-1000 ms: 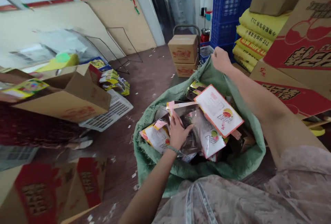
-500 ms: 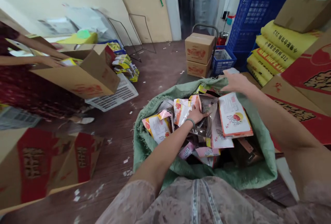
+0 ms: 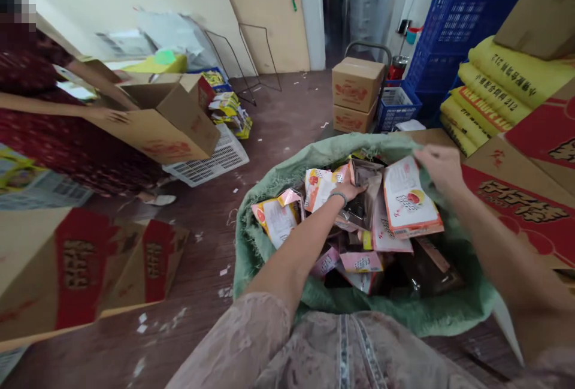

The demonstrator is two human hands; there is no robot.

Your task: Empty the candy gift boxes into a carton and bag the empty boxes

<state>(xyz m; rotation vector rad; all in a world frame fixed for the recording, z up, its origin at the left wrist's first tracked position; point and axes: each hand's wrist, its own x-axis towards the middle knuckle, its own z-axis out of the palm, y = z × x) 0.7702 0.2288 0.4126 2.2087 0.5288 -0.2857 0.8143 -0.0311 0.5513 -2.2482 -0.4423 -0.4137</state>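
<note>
A green woven sack [image 3: 314, 152] stands wide open before me, filled with flattened snack packets and dark packaging. My left hand [image 3: 348, 192] lies spread on a crumpled clear-and-dark wrapper [image 3: 366, 203], beside a pink and white packet [image 3: 318, 188]. At the sack's right rear rim, my right hand [image 3: 440, 164] is closed on the green edge. Just left of it, a white and orange packet [image 3: 408, 200] lies on top of the pile. A yellow and white packet [image 3: 278, 221] rests at the left inside the sack.
On the left a person in a dark red dress [image 3: 27, 83] holds an open carton [image 3: 157, 131]. Red-printed cartons [image 3: 81, 263] stand at lower left and right. Behind are two stacked boxes [image 3: 357, 86], a blue basket [image 3: 398, 104], blue crates [image 3: 462, 23] and yellow sacks [image 3: 507, 71].
My right hand has closed on the sack's rim, and that rim is pulled up. My left hand stays on the packets. The other person's hand has come out of the carton.
</note>
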